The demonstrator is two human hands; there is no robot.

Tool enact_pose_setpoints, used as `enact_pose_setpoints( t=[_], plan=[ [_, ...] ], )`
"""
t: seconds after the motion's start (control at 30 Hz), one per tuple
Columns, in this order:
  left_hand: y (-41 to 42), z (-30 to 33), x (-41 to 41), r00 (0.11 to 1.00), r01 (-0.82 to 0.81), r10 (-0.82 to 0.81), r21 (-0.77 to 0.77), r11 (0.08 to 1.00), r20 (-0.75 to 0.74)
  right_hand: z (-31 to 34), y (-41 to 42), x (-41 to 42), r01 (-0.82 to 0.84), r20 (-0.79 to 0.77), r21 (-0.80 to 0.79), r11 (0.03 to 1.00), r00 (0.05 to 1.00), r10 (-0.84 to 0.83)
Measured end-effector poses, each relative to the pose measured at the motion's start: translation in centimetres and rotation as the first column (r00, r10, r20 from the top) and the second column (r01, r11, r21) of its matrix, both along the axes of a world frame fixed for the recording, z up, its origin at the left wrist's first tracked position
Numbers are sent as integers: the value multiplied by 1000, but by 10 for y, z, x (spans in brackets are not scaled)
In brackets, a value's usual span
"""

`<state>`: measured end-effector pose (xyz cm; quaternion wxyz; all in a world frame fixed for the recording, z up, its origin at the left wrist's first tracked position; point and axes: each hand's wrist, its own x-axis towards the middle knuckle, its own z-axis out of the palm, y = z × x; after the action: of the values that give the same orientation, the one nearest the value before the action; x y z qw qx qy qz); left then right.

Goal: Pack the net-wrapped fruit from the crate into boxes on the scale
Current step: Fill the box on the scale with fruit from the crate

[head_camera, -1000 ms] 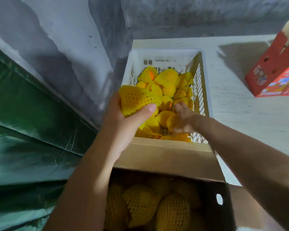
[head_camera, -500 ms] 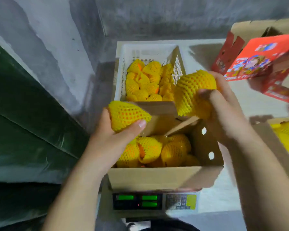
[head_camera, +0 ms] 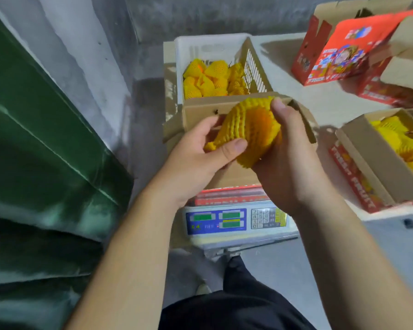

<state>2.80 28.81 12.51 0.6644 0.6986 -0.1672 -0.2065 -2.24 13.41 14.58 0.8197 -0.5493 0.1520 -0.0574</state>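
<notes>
Both my hands hold yellow net-wrapped fruit (head_camera: 247, 129) together above the open cardboard box (head_camera: 200, 110) on the scale (head_camera: 236, 222). My left hand (head_camera: 200, 153) grips the net from the left, thumb across it. My right hand (head_camera: 286, 158) cups it from the right and below. The orange fruit shows through the stretched net; whether the bundle is one fruit or two I cannot tell. My hands hide the box's inside. Behind the box stands the white crate (head_camera: 191, 46) with several more net-wrapped fruit (head_camera: 210, 79).
A filled cardboard box (head_camera: 377, 158) with yellow nets sits at the right on the white table. Red fruit boxes (head_camera: 339, 58) stand at the back right. A green tarp (head_camera: 34, 139) and a grey wall run along the left. My legs show below the scale.
The two hands, apart with a fruit in each half a second ago, have come together over the box. The camera has tilted down, so the scale shows fully.
</notes>
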Motion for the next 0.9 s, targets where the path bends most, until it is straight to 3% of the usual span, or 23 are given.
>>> enact_pose_setpoints(
  t=[0.07, 0.27, 0.37, 0.43, 0.67, 0.9],
  plan=[
    [17, 1, -8, 999, -33, 34, -41, 999, 8, 5, 13, -8, -35, 20, 72, 997, 999, 33],
    [48, 3, -31, 991, -115, 126, -185, 976, 48, 1, 35, -30, -83, 83, 74, 994, 994, 77],
    [53, 4, -38, 990, -118, 133, -222, 968, 53, 6, 41, -37, -215, 113, 69, 974, 972, 206],
    [55, 4, -42, 993, -97, 110, -225, 970, 45, 6, 40, -42, -273, 118, 54, 960, 957, 266],
    [45, 2, -58, 999, -34, 27, -224, 974, -33, -2, 32, -56, -195, 34, 133, 972, 981, 192],
    [36, -13, -63, 992, -26, 10, -121, 992, -126, -22, 20, -59, -217, -39, 165, 962, 973, 226]
  ],
)
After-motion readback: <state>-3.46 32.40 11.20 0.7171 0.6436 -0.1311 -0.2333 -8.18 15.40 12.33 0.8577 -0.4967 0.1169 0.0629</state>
